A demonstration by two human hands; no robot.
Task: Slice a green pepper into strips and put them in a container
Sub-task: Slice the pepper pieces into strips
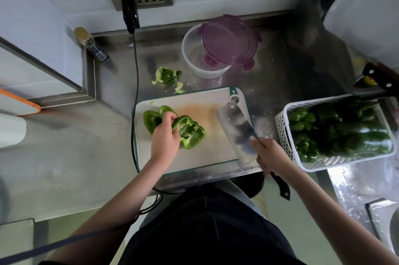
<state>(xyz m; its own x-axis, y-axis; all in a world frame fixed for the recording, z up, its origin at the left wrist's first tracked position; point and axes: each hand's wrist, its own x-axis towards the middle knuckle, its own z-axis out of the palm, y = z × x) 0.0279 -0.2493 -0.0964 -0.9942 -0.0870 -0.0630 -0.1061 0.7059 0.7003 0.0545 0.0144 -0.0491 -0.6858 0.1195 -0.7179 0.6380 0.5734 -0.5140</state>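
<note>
Two hollowed green pepper halves lie on the white cutting board (207,156): one half (191,133) cut side up at the middle, the other (152,119) at the board's left. My left hand (165,135) pinches the edge of the middle half with curled fingers. My right hand (269,155) grips the black handle of a cleaver (238,128), whose wide blade lies over the board's right side, apart from the pepper. A clear round container (194,57) stands behind the board, with its purple lid (230,41) leaning on its rim.
The pepper's stem and core scraps (167,76) lie on the steel counter behind the board. A white basket of whole green peppers (336,130) sits to the right. A black cable (136,83) runs from a wall socket past the board's left edge. A sink (382,221) is at the lower right.
</note>
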